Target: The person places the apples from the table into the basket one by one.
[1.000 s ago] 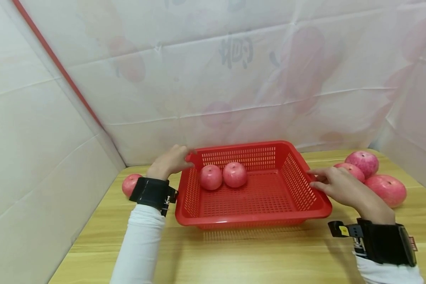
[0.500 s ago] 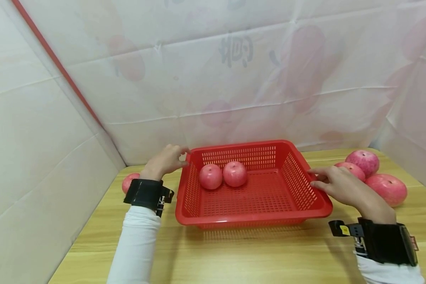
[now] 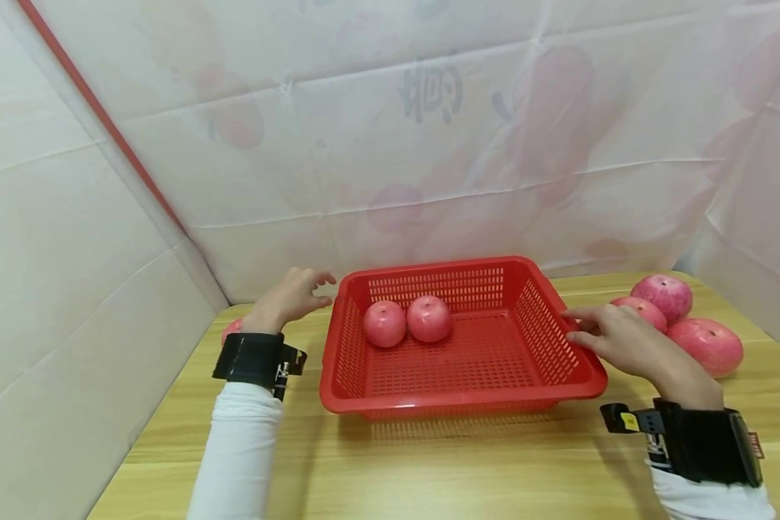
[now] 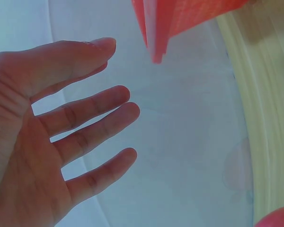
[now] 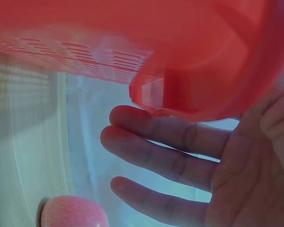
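Observation:
A red plastic basket [image 3: 461,401] with slotted sides stands on the wooden table. Two pink-red apples [image 3: 386,324] lie side by side in its left part. My left hand [image 3: 291,297] is off the basket's left rim, its fingers spread and loosely bent, with nothing in them. In the left wrist view the rim's corner [image 4: 156,33] shows beyond those fingertips. At the right rim, my right hand [image 3: 614,338] holds on with thumb and index finger over the edge; other fingers [image 5: 165,161] reach under it in the right wrist view, where the thumb is hidden.
Several apples [image 3: 705,348] are grouped on the table's right side, behind and beside the right hand. Another apple [image 3: 230,330] at the far left is mostly hidden by the left wrist. Pale printed sheets [image 3: 390,159] wall off the table's back and sides.
My left hand has moved left, away from the basket's rim, and covers more of the far-left apple. The right hand and basket have stayed in place.

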